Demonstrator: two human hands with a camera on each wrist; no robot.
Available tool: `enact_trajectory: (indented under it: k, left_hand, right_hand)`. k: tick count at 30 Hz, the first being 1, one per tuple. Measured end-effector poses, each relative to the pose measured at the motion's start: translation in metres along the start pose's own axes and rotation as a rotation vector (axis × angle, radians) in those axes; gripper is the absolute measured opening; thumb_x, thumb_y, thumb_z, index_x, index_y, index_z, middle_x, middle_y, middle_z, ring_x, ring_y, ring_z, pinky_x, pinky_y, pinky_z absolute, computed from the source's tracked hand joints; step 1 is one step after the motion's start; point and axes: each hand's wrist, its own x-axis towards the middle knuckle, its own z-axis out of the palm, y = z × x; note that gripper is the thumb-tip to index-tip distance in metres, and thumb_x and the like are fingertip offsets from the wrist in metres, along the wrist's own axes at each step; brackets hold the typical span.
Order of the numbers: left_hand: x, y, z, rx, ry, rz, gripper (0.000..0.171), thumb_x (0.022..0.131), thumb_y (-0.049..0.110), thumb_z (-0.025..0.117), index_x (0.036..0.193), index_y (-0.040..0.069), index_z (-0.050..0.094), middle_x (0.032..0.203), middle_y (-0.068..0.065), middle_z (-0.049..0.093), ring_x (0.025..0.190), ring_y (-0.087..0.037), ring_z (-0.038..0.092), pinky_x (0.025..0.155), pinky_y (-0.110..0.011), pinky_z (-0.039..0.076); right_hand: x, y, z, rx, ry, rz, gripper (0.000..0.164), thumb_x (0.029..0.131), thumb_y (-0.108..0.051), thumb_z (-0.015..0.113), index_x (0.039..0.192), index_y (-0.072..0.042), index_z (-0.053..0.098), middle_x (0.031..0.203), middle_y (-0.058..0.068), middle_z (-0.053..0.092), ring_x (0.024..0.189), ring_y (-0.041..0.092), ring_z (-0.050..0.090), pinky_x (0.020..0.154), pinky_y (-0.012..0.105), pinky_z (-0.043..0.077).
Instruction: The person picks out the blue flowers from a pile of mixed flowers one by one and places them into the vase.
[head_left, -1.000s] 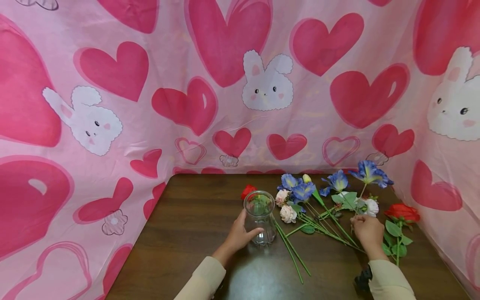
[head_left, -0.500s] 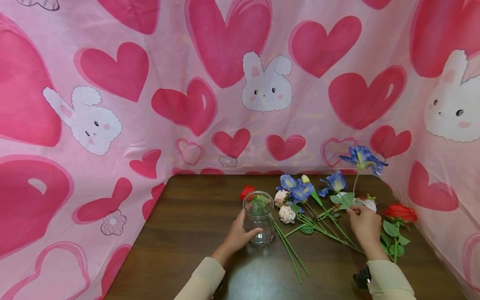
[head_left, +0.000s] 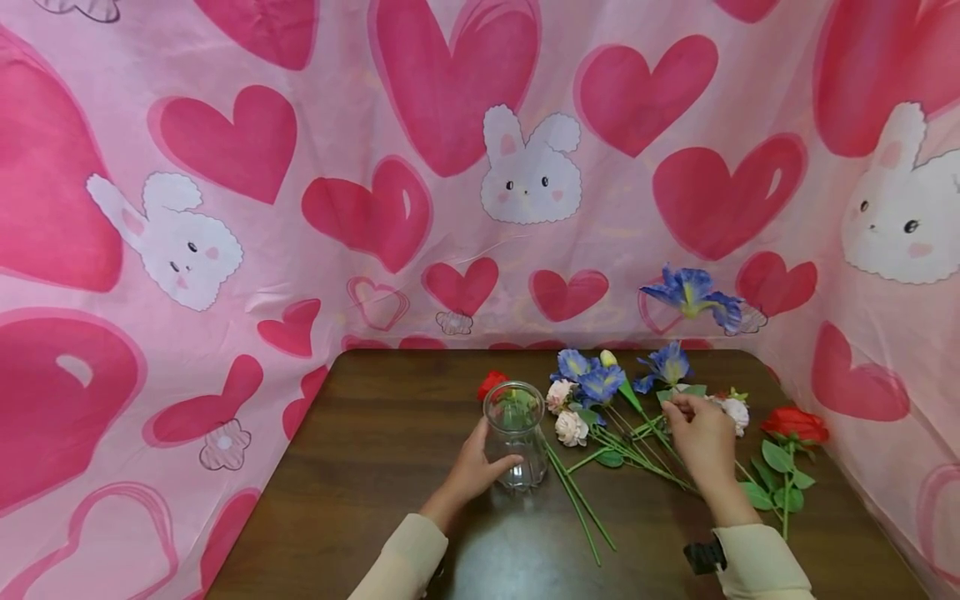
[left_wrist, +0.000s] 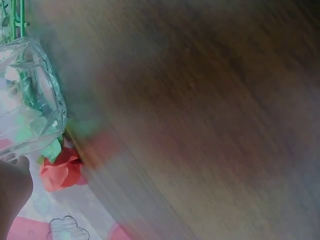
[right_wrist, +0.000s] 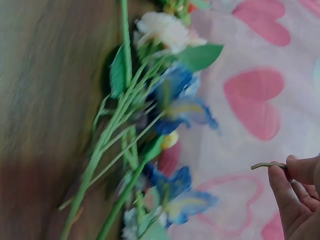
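In the head view my left hand [head_left: 472, 467] grips the clear glass vase [head_left: 529, 454], thumb across its front, the other fingers partly hidden behind the glass. The vase stands upright on the table. My right hand [head_left: 702, 437] pinches the thin stem of a blue iris [head_left: 697, 298], whose bloom is raised against the backdrop. In the right wrist view a short stem end [right_wrist: 265, 165] sticks out between thumb and forefinger; the bloom is out of that view. Beneath this hand lie another blue iris [head_left: 670, 362] and several green stems [head_left: 637, 454].
A red flower [head_left: 491, 383] lies behind the vase, its stems coming out to the right. Pale pink flowers [head_left: 572, 428], more blue irises [head_left: 600, 383] and a yellow bud [head_left: 607, 358] lie right of the vase. A red rose [head_left: 795, 425] lies at the right table side.
My right hand has lifted the blue iris and carried it leftward, up off the other flowers. The left hand stays on the vase.
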Motion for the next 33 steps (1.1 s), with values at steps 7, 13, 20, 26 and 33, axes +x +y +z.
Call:
enact_trajectory:
  k: [7,13,20,26,33]
  left_hand:
    - [0.000,0.000,-0.002,0.007,0.001,0.016,0.087,0.080,0.031,0.082,0.150,0.013,0.033,0.147,-0.005,0.043,0.134,-0.023,0.039,0.107,-0.052,0.032]
    - [-0.002,0.005,-0.010,-0.058,0.016,0.007,0.093,0.076,0.026,0.085,0.150,0.015,0.031,0.149,-0.004,0.041,0.136,-0.023,0.036,0.109,-0.052,0.028]
    - [0.003,0.035,-0.031,-0.117,0.077,0.125,0.092,0.075,0.003,0.083,0.149,-0.001,0.028,0.147,-0.022,0.040,0.134,-0.037,0.038,0.108,-0.056,0.029]
    - [0.010,0.081,-0.052,-0.111,0.098,0.196,0.086,0.075,-0.003,0.081,0.145,-0.009,0.030,0.148,-0.023,0.039,0.136,-0.037,0.036,0.109,-0.055,0.027]
    - [0.024,0.120,-0.060,-0.080,0.172,0.295,0.073,0.079,0.000,0.079,0.141,-0.008,0.041,0.143,-0.021,0.046,0.133,-0.032,0.042,0.108,-0.043,0.033]
  right_hand:
    - [0.001,-0.030,0.003,0.058,-0.005,-0.024,0.012,0.085,-0.009,0.076,0.091,0.001,0.073,0.072,0.011,0.069,0.062,0.025,0.063,0.051,0.029,0.044]
    - [0.001,-0.054,0.004,0.115,-0.003,-0.089,0.012,0.083,-0.008,0.077,0.091,0.000,0.073,0.070,0.009,0.069,0.061,0.022,0.064,0.050,0.027,0.046]
    - [0.000,-0.075,0.005,0.153,-0.015,-0.167,0.011,0.082,-0.007,0.078,0.090,-0.001,0.074,0.073,0.009,0.070,0.061,0.020,0.065,0.051,0.032,0.050]
    - [-0.001,-0.093,0.006,0.204,-0.030,-0.216,0.011,0.080,-0.006,0.079,0.089,-0.002,0.074,0.075,0.007,0.071,0.061,0.016,0.065,0.050,0.027,0.050]
    - [-0.004,-0.112,0.009,0.239,-0.063,-0.280,0.010,0.080,-0.006,0.079,0.089,-0.004,0.075,0.077,0.005,0.071,0.062,0.013,0.064,0.052,0.030,0.052]
